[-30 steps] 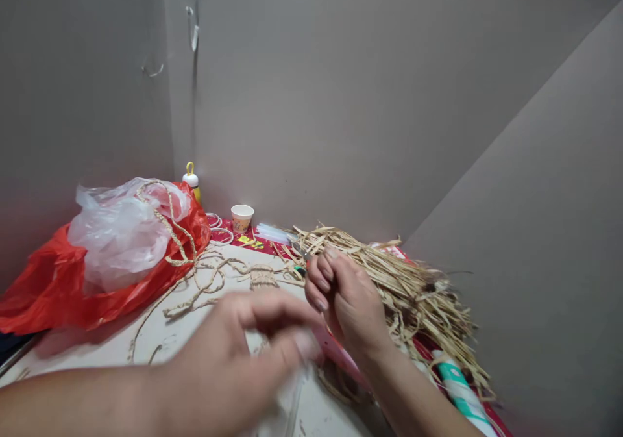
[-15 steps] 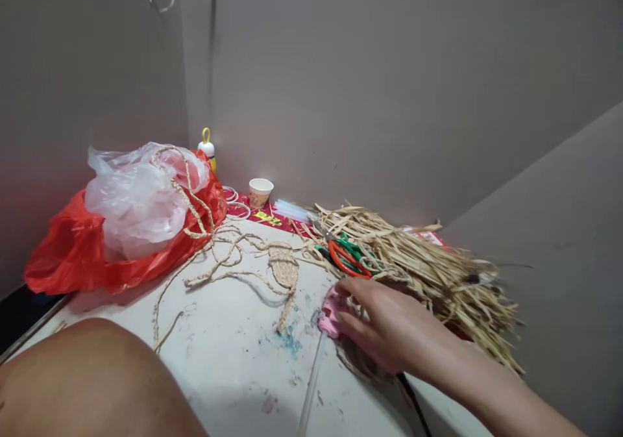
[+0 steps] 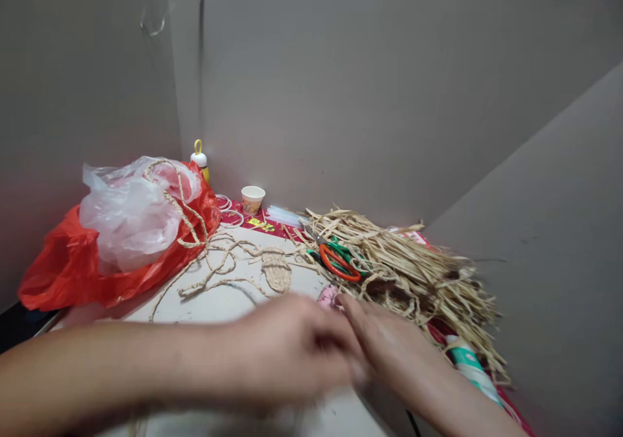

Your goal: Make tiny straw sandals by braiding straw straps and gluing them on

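Note:
My right hand (image 3: 384,326) is closed round a pink glue gun (image 3: 328,295), of which only a small part shows. Across in front of it reaches my left hand (image 3: 306,346), smeared by motion. Its fingers curl close to the right hand, and what they touch is hidden. Just beyond the hands lies a small woven straw sole (image 3: 276,269), with braided straw cord (image 3: 219,284) trailing from it to the left. Scissors with orange handles (image 3: 339,262) and green-handled scissors (image 3: 348,250) lie beyond my right hand.
Dry straw (image 3: 399,255) is heaped at the right, with a green-and-white roll (image 3: 472,365) beside it. A red plastic bag (image 3: 53,265) holding clear plastic (image 3: 131,213) fills the left. A paper cup (image 3: 252,200), clear sticks (image 3: 285,216) and a bottle (image 3: 200,160) stand or lie by the wall.
My left arm has come in from the left, and its hand now meets the right hand. The glue gun's clear stick, visible before, is covered. The view has shifted slightly.

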Demonstrator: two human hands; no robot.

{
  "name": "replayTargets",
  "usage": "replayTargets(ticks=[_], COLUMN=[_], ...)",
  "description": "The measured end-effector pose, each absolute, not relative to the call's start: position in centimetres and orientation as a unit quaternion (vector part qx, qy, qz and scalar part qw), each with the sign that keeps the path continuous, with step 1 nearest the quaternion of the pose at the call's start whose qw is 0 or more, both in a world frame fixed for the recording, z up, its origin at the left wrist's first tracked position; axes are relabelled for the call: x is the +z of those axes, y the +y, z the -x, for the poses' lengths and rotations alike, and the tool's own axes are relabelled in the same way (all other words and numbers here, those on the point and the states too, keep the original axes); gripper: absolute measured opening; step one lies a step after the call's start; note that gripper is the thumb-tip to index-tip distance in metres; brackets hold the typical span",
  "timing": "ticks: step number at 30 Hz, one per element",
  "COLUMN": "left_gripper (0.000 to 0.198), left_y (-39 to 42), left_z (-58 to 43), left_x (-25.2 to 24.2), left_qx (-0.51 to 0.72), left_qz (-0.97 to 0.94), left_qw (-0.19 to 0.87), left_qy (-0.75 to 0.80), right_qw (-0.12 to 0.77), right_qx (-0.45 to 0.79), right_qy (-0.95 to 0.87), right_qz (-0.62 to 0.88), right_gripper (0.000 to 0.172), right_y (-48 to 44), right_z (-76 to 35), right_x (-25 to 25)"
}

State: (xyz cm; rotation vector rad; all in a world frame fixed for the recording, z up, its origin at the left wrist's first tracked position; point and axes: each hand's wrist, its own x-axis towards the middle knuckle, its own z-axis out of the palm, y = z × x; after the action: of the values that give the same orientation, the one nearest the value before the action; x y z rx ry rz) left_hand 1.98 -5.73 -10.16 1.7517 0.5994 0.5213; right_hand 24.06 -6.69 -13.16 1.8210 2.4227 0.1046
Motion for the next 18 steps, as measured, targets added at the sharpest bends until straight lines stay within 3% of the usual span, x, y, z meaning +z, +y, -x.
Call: replayTargets(ticks=[4,6,12,18], left_gripper=[0.021,0.020,0.035,0.034], left_y=[5.3,8.7,10.9,11.6], left_z=[-1.4,-1.4,-3.4,-3.7], left_x=[-9.3,-10.2,-13.3,-15.0], left_qx=[0.206,0.183,0.065,0.085], left_qz=[-0.797,-0.787,-0.766,-0.755], left_qw=[0.305,0.269,0.269,0.343], left_qy=[0.480,0.524,0.580,0.552], right_qw=[-0.027,-0.083,-0.129,-0.143], right_qx=[0.082,0.056,-0.110,-0.173], right_qy=[0.786,0.775,0.724,0.702], right_qz=[-0.613,-0.624,-0.668,-0.676], right_gripper=[0.024,0.027,0.027,0.038], right_y=[-7.0,-6.7,-3.9,-0.5], right_z=[-24.0,-23.5,-21.2,-19.9], right_x=[-12.0,-11.7,-11.9,-13.2])
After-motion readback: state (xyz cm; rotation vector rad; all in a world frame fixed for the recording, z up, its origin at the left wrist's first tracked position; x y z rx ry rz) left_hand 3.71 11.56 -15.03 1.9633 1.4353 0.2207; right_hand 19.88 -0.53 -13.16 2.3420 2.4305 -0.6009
